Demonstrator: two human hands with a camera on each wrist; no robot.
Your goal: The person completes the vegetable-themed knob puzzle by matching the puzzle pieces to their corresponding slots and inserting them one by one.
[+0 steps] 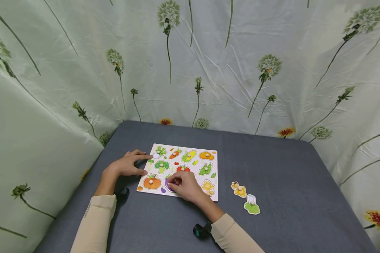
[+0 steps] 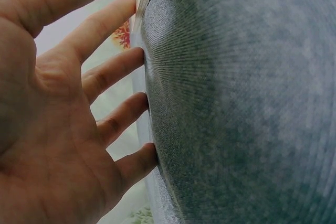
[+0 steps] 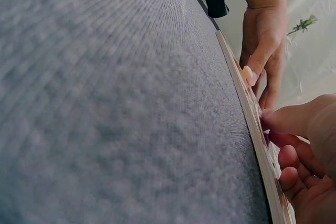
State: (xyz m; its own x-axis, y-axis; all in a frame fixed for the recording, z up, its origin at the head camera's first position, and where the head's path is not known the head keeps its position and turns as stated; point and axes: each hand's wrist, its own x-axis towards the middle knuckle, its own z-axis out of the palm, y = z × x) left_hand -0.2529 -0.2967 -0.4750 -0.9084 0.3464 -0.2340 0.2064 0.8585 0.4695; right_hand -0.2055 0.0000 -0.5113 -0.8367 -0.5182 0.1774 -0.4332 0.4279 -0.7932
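A white vegetable puzzle board (image 1: 196, 163) lies on the dark grey table. My right hand (image 1: 187, 185) is over its front edge, thumb and fingertips pinching a purple eggplant piece (image 1: 166, 184). The hand partly covers that piece; in the right wrist view a bit of purple (image 3: 266, 139) shows between the fingers. At the board's left side, my left hand (image 1: 126, 164) rests with spread fingers, its thumb and index fingertips touching the board's edge. Near them are a pumpkin piece (image 1: 152, 182) and a broccoli piece (image 1: 162, 165). A tomato piece (image 1: 183, 169) sits just behind my right hand.
Two loose knobbed pieces lie right of the board: a yellow mushroom piece (image 1: 239, 190) and a white-and-green leafy vegetable piece (image 1: 252, 205). A flower-patterned curtain (image 1: 209, 70) hangs behind the table (image 1: 272, 168). Black straps (image 1: 202, 230) are on both wrists.
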